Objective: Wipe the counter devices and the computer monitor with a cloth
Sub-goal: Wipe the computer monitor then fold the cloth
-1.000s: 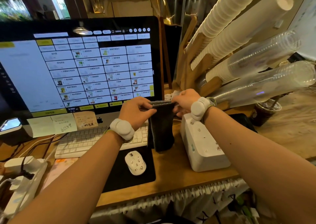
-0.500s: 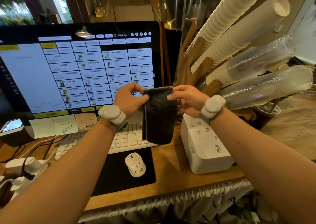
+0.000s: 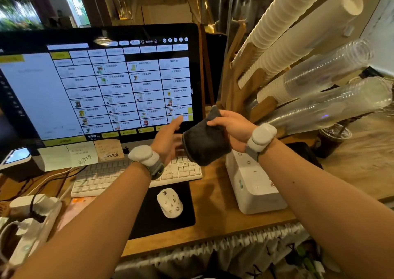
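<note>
My right hand [image 3: 231, 127] grips a dark grey cloth [image 3: 205, 142], bunched and folded, in the air above the right end of the white keyboard [image 3: 119, 175]. My left hand [image 3: 168, 139] is just left of the cloth, fingers extended toward it, blurred, holding nothing. The lit computer monitor [image 3: 102, 86] stands behind both hands, with paper notes stuck along its lower edge. A white receipt printer [image 3: 253, 185] sits under my right wrist. A white mouse [image 3: 170, 203] lies on a black mouse pad [image 3: 183, 217].
Stacks of white paper cups [image 3: 283, 42] and clear plastic cups [image 3: 332, 99] lean on a wooden rack at right. An iced drink cup [image 3: 332, 138] stands behind the printer. A white power strip [image 3: 32, 221] with cables and a small scanner device [image 3: 17, 161] sit at left.
The left hand has let go of the cloth, which both hands held stretched out before. The right hand now holds it bunched up alone, and the view has tilted up slightly.
</note>
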